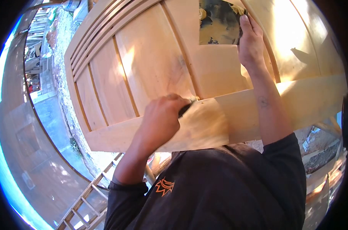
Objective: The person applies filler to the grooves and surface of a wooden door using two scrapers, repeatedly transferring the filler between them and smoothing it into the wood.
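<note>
A big pale wooden door [151, 65] fills the view. Near its far edge, the right hand [251, 40] presses a dark smeared board [218, 23] flat, probably to steady it. The left hand [162, 119], clenched around a small dark tool [186, 108], works the near rail.

Wooden ladder [90, 199] lying on the ground at lower left, paved yard [47, 153] beside it, strip of rubble and dirt [64, 76] along the yard, pile of scrap [323, 153] at right
</note>
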`<state>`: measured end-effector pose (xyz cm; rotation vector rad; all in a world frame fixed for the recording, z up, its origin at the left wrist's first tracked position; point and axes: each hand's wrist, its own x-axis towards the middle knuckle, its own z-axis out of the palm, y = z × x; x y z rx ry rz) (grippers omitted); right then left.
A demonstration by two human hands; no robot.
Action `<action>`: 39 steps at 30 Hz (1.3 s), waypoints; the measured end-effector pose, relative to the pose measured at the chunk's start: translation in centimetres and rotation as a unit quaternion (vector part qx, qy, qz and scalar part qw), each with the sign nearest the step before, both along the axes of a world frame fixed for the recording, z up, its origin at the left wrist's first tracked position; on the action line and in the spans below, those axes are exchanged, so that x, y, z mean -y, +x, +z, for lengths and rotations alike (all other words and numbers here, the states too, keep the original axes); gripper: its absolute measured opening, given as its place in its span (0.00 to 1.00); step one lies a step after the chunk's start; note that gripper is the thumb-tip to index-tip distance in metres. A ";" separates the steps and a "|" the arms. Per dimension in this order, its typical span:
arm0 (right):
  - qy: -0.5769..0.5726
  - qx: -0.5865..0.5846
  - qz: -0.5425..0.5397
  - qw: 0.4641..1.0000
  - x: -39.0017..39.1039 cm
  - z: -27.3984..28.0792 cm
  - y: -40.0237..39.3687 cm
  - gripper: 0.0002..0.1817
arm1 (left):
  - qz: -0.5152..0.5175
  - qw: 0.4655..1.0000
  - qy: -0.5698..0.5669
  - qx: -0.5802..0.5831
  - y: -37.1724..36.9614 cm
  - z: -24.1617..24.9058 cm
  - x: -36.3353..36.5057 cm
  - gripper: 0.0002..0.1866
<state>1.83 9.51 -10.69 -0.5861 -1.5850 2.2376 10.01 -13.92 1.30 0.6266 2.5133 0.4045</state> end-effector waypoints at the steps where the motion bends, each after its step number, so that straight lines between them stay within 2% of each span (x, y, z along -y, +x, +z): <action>1: 0.015 0.006 -0.007 1.000 0.1 0.1 0.0 0.19 | 0.001 1.000 -0.006 0.008 0.5 0.3 0.2 0.23; 3: 0.072 -0.022 -0.043 0.996 0.7 1.0 0.1 0.19 | -0.018 1.000 0.017 -0.003 -1.6 0.5 2.2 0.24; 4: 0.094 0.023 0.004 0.995 0.2 1.5 0.6 0.22 | -0.032 0.999 0.028 -0.008 -3.3 1.1 3.2 0.24; 5: 0.097 0.018 0.004 0.995 -0.2 1.1 0.7 0.23 | 0.018 0.999 0.026 -0.034 -5.4 2.4 3.6 0.25; 6: 0.103 0.015 0.005 0.995 -0.5 0.3 0.5 0.23 | 0.051 0.996 0.019 -0.069 -7.9 3.2 4.5 0.25; 7: 0.111 0.013 0.008 0.994 -0.5 0.0 0.3 0.23 | 0.014 0.988 0.028 -0.152 -10.9 3.2 5.9 0.24; 8: 0.114 0.017 -0.009 0.993 -0.4 0.4 0.1 0.23 | 0.051 0.987 0.057 -0.145 -14.1 2.4 7.8 0.24; 10: 0.122 0.026 -0.041 0.991 0.2 1.1 0.1 0.22 | 0.035 0.984 -0.024 -0.173 -19.4 2.4 9.7 0.24; 11: 0.130 0.044 -0.052 0.989 0.1 0.9 0.1 0.23 | 0.028 0.984 -0.013 -0.178 -21.9 1.3 11.0 0.25; 13: 0.147 0.083 -0.071 0.983 0.2 0.4 0.2 0.23 | 0.034 0.991 -0.030 -0.128 -25.7 0.1 12.2 0.26; 15: 0.056 0.064 -0.043 0.995 0.5 1.4 0.1 0.22 | 0.030 0.993 -0.033 -0.113 -27.9 -0.7 12.4 0.27; 19: -0.062 0.051 -0.026 0.996 0.7 2.1 0.2 0.20 | -0.002 0.994 -0.061 -0.091 -30.0 -1.9 12.1 0.28; 23: -0.087 0.080 -0.079 0.990 0.9 2.2 0.3 0.21 | 0.014 0.991 -0.075 -0.108 -29.5 -1.9 11.9 0.28; 25: -0.078 0.083 -0.066 0.991 1.0 2.7 0.4 0.20 | -0.014 0.987 -0.061 -0.148 -29.0 -2.5 12.2 0.28; 28: -0.064 0.076 -0.052 0.994 0.8 2.7 0.6 0.20 | 0.002 0.988 -0.072 -0.140 -28.3 -3.0 11.8 0.27; 31: -0.043 0.024 -0.007 0.999 0.3 2.0 0.8 0.20 | -0.018 0.975 -0.001 -0.222 -26.2 -4.7 12.3 0.27; 32: -0.036 0.000 0.012 0.999 0.1 1.6 0.9 0.20 | 0.003 0.972 0.020 -0.235 -25.4 -5.0 12.2 0.26; 35: -0.014 0.042 -0.003 0.999 0.0 1.0 0.9 0.22 | -0.015 0.967 -0.027 -0.253 -25.7 -4.9 12.1 0.26; 38: 0.103 0.055 -0.022 0.993 0.1 0.1 0.8 0.23 | 0.017 0.982 -0.066 -0.176 -27.0 -4.3 12.4 0.26; 39: 0.099 0.068 -0.030 0.992 0.2 0.0 0.8 0.23 | 0.018 0.984 -0.062 -0.168 -27.3 -4.5 12.5 0.26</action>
